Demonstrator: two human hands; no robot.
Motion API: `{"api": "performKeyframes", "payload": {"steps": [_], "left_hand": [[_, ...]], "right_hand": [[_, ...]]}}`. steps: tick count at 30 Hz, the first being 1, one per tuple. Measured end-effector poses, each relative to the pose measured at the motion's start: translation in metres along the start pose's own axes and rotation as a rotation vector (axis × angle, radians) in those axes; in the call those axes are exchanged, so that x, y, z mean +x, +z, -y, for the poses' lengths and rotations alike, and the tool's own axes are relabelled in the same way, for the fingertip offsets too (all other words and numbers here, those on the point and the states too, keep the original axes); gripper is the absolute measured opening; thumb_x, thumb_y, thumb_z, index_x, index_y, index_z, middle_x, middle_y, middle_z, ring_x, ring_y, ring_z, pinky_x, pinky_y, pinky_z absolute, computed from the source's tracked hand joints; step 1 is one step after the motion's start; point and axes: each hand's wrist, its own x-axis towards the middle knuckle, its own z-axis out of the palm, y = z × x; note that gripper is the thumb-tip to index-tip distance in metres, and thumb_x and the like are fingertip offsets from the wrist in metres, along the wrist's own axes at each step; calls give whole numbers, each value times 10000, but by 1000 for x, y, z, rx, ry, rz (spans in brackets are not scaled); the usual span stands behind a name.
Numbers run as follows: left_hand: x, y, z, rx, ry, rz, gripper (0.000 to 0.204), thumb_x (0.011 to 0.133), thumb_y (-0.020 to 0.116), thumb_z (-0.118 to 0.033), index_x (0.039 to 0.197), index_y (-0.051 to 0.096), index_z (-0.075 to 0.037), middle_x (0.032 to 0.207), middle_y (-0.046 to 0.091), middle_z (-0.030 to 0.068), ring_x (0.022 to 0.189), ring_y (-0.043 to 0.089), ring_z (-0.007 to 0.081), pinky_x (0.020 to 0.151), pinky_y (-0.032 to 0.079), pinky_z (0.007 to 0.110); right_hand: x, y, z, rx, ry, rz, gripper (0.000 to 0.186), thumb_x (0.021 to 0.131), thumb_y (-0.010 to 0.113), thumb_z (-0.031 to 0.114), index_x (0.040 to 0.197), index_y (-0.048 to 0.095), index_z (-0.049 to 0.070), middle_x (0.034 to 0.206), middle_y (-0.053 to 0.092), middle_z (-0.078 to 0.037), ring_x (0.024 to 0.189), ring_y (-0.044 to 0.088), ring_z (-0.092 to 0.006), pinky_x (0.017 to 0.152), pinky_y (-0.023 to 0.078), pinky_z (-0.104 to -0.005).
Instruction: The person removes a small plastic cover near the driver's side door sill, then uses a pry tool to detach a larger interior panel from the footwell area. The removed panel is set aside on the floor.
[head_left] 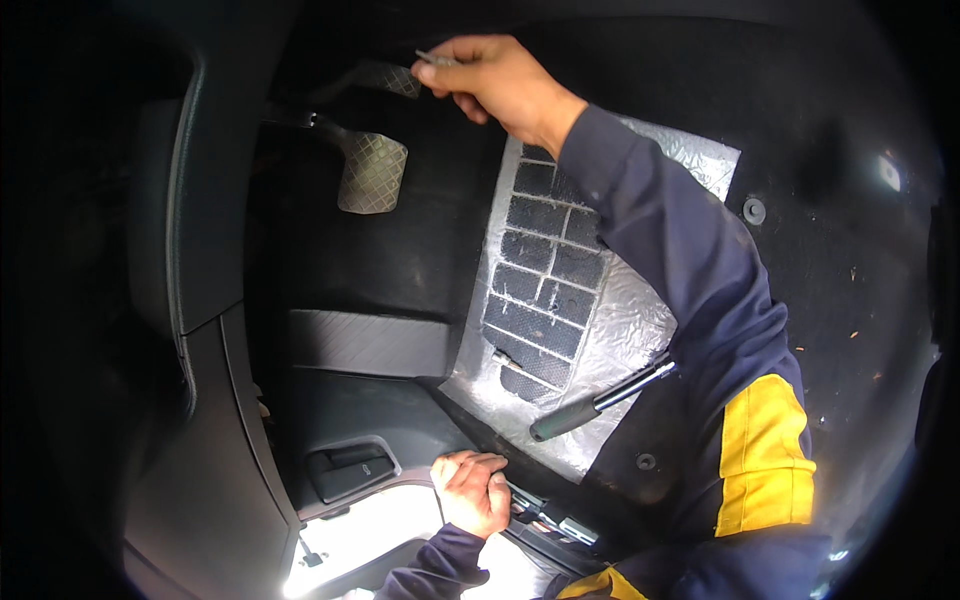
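Observation:
In the dark footwell of a vehicle, my right hand (490, 85) is closed in a pinch on a small thin metal piece (428, 57). It is beside the upper pedal (390, 78); a larger ribbed pedal (373, 172) hangs below and left. My left hand (472, 492) is curled over the trim edge (518, 500) by the door opening. Between the hands lies a silver foil mat (630, 310) with black textured pads. On it rest a tool with a black grip and shiny shaft (600, 402), its far end against my sleeve, and a short metal piece (507, 360).
A grey ribbed panel (370, 343) stands left of the mat. Below it is a door-side trim with a black release lever (358, 478). Dark carpet (840, 280) with a round grey fastener (753, 211) and small debris spreads to the right. Dark trim (215, 250) borders the left.

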Motion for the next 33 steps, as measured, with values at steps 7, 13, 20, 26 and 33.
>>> {"api": "performKeyframes", "payload": {"steps": [7, 13, 20, 26, 33], "left_hand": [[-1, 1, 3, -1, 10, -8, 188, 815, 667, -121, 961, 774, -70, 970, 789, 52, 956, 684, 279, 964, 467, 449], [0, 1, 3, -27, -12, -13, 185, 821, 667, -118, 962, 774, -64, 984, 792, 58, 961, 687, 284, 964, 467, 448], [4, -4, 2, 10, -33, 57, 195, 829, 666, -118, 983, 774, -69, 1001, 795, 55, 982, 682, 283, 989, 449, 455], [5, -3, 1, 10, -32, 50, 193, 824, 671, -118, 982, 773, -75, 999, 793, 49, 988, 678, 283, 996, 444, 460], [3, -3, 3, 21, -29, 60, 191, 811, 679, -114, 972, 774, -77, 987, 795, 45, 992, 685, 282, 1000, 446, 456]], "right_hand": [[-7, -2, -27, 108, 71, 200, 347, 975, 856, 277, 1175, 802, -2, 838, 699, -27, 616, 528, -43, 504, 387, -201], [-5, 5, -34, 72, 127, 188, 337, 974, 851, 289, 1164, 803, 15, 780, 629, 19, 613, 500, -44, 508, 361, -199], [6, -12, -25, 125, 70, -20, 280, 1039, 773, 282, 1148, 795, 26, 702, 515, 68, 572, 418, -30, 498, 312, -218], [4, 4, -39, 151, 118, 30, 240, 1053, 754, 273, 1085, 783, 37, 702, 511, 70, 579, 413, -26, 492, 296, -216], [-6, -13, -35, 76, 62, -187, 253, 1113, 625, 213, 1220, 743, 18, 812, 634, 25, 593, 532, -50, 503, 411, -211]]}}
